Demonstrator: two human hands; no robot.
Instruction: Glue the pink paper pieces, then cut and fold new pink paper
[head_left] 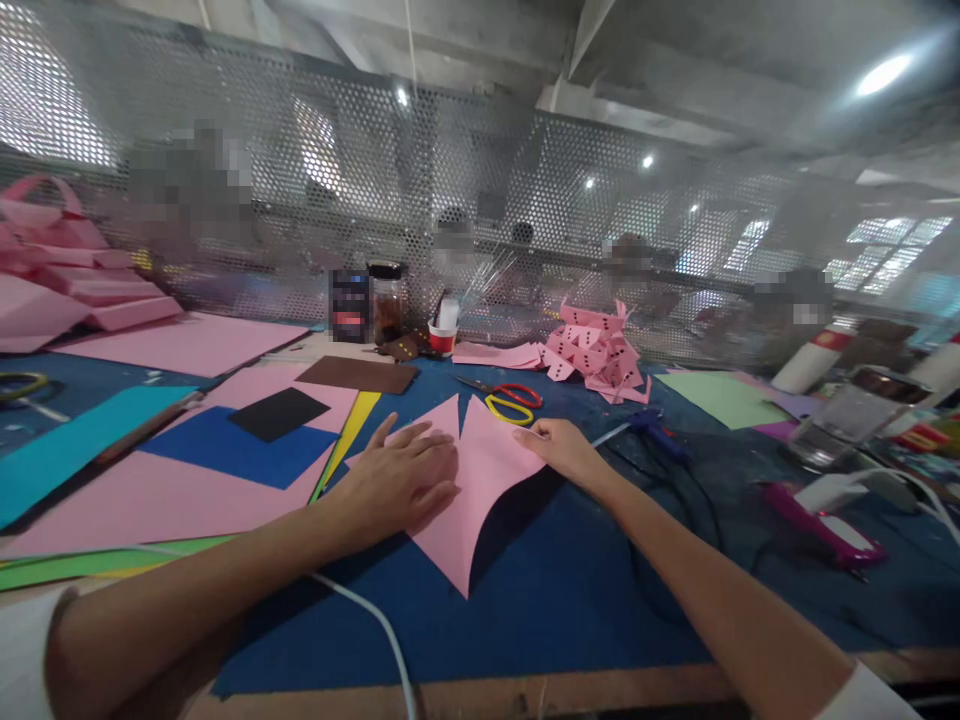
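A pink sheet of paper (480,490), creased down its middle and split by a V-shaped gap at the far edge, lies on the blue table cover. Across its left part rests my left hand (409,470), flat with the fingers apart. My right hand (566,450) pinches the sheet's right edge between thumb and fingers. That right part curves up off the table. Just beyond the paper lie scissors (517,388) with one red and one yellow handle loop, touched by neither hand.
Stacked coloured sheets (240,450) lie to the left. Folded pink pieces with black dots (596,350) stand behind. On the right are a blue glue gun (660,435), a magenta glue gun (821,525) and a glass jar (859,415). A white cord (375,610) crosses the front.
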